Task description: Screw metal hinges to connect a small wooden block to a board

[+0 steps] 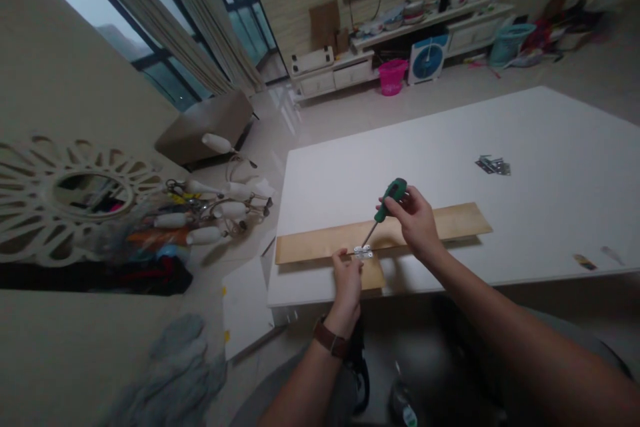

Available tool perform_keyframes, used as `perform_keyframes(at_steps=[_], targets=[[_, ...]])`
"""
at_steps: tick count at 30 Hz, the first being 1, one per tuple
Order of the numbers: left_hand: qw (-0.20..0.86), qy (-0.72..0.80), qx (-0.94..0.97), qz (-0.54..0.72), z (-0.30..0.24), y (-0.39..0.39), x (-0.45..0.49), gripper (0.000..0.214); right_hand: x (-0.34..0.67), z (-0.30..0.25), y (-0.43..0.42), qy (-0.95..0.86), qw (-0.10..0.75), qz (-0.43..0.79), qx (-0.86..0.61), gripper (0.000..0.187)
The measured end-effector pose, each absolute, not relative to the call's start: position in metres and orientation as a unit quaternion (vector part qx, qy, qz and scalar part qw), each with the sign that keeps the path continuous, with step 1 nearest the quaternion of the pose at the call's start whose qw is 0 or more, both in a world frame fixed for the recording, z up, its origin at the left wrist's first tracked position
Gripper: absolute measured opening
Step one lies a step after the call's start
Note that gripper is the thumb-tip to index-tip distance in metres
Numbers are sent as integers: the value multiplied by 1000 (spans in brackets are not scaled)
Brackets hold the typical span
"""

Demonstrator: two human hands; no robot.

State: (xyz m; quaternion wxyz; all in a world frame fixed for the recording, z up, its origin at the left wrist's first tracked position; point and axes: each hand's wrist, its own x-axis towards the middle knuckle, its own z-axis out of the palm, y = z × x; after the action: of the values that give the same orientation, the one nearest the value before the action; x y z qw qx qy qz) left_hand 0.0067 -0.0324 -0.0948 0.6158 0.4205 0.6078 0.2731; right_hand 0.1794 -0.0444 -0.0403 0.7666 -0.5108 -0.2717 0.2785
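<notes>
My right hand (pixel 413 217) is closed around the green handle of a screwdriver (pixel 383 208), which slants down to the left. Its tip meets a small silver metal hinge (pixel 363 252). The hinge lies where a long, thin wooden board (pixel 310 245) meets a short wooden piece (pixel 371 273). My left hand (pixel 347 280), with a brown watch strap on the wrist, pinches at the hinge's left side, fingertips against the edge of the long board. Any screw under the tip is too small to make out.
The boards rest on a large white table (pixel 350 173). Several metal hinges (pixel 493 165) lie in a pile farther right, and small scraps (pixel 585 261) near the front edge. Lamp parts (pixel 220 210) crowd the floor at left, beside a white panel (pixel 246 310).
</notes>
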Motion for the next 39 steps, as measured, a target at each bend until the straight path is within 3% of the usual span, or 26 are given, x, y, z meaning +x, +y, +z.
perform_keyframes(at_steps=[12,39], targets=[[659,568,414,268,-94,-27,15,52,166,-49,-47,-391,706,229,-545,35],[663,564,413,268,-90,-30,15,47,151,-50,-45,-428,680,250,-541,33]])
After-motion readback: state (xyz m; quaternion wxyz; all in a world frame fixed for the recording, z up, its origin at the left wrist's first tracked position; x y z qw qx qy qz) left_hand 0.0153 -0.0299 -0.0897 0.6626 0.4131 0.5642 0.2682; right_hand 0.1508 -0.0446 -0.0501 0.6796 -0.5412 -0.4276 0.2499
